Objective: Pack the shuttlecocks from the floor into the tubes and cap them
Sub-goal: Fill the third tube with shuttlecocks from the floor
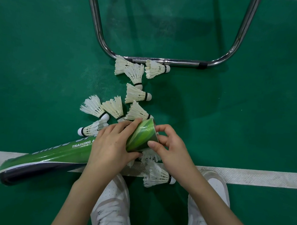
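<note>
1. Down on the green court floor (248, 118), right above the white boundary line (244, 176), the green shuttlecock tube (54, 156) lies tilted, its dark closed end low at the left and its open mouth raised toward the right.
2. Left hand (111, 144) is wrapped over the tube near the mouth, fingers pressed together and curled around the barrel, thumb underneath.
3. Right hand (170, 146) sits at the mouth's rim, thumb and forefinger pinching at the edge; whether anything is between them cannot be told.
4. White print on the tube reads "TRAINING" (the rest is hidden under the left hand).
5. Loose feather shuttlecocks are scattered about: one (157, 69) lies against the chrome tube frame (164, 61) at the top with two more just beside it, and another (138, 95) lies on its side below them.
6. A cluster of three (113, 108) fans out just above the left hand, and one more (89, 129) lies cork-left beside the tube.
7. Near the feet, a shuttlecock (157, 175) rests on the white line, with another's feathers peeking out beneath the right hand.
8. White sneakers (112, 205) stand at the bottom, one either side of centre.
</note>
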A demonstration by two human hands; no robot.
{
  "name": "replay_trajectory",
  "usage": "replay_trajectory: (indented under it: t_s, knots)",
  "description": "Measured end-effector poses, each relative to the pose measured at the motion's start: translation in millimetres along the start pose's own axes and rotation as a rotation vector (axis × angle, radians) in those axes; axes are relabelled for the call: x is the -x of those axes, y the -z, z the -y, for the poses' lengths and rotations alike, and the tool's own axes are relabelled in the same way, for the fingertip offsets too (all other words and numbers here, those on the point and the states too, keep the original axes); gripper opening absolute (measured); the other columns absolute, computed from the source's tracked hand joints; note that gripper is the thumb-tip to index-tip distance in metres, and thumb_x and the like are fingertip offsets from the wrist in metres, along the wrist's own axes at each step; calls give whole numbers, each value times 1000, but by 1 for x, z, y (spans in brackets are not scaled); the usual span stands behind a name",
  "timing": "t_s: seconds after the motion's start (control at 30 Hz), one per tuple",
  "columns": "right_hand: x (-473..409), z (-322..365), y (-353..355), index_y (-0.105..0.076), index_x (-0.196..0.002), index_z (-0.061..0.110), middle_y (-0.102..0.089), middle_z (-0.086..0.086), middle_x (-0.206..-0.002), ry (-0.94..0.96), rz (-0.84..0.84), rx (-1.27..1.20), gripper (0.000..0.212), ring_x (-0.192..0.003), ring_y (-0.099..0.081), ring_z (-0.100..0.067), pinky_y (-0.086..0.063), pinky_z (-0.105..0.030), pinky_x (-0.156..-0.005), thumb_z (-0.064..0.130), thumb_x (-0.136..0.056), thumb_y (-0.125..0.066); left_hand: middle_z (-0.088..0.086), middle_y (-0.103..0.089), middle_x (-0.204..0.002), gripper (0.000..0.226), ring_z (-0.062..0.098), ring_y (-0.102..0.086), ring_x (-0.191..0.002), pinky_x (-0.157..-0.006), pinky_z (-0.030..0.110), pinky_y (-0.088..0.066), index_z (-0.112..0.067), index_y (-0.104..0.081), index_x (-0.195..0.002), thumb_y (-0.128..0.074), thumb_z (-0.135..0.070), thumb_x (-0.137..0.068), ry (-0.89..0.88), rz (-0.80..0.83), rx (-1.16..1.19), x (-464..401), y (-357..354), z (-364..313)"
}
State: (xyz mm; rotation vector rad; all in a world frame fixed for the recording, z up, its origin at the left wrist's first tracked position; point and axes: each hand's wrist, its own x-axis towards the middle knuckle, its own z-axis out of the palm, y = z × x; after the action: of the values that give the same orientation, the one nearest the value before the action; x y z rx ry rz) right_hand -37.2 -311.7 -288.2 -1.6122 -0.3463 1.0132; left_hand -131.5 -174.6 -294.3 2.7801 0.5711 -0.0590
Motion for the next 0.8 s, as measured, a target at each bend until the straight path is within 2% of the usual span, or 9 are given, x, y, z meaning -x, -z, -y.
replay_trajectory:
  t_s: [0.17,0.3,0.6,0.7,0.8]
  knots:
    - [-1,-2,3,-49,-108,19,-73,-1,-98,-7,64,-20,19,-97,-66,-10,-48,-21,-89,8,-93,-52,0,-61,-117,95,27,-57,-100,-83,42,-44,-29,-43,-136,-84,-45,-52,8,5,8,0,0,1]
    - [-8,-2,4,-52,-109,22,-71,2,-101,38,50,14,20,-98,-64,-8,-48,-26,-91,14,-90,-57,-3,-59,-120,92,25,-55,-104,-84,40,-43,-31,-41,-137,-81,-46,-55,24,-4,25,-2,3,6]
    - [-45,1,20,-58,-95,23,-67,3,-99,131,-5,143,13,-94,-61,-5,-47,-13,-84,11,-88,-60,-4,-55,-125,89,24,-51,-110,-89,41,-40,-34,-35,-138,-78,-49,-61,144,13,64,4,15,34]
    - [-65,6,21,-58,-103,17,-64,4,-105,141,40,252,16,-97,-59,-7,-45,-13,-82,9,-89,-58,-3,-55,-125,89,25,-51,-110,-89,42,-40,-33,-36,-138,-77,-50,-61,156,12,65,4,14,39]
    - [-86,15,17,-57,-114,18,-57,4,-117,162,75,360,28,-105,-52,-10,-42,-15,-81,5,-89,-56,-3,-55,-125,90,25,-52,-109,-88,42,-41,-33,-37,-138,-78,-49,-60,162,2,65,2,14,42]
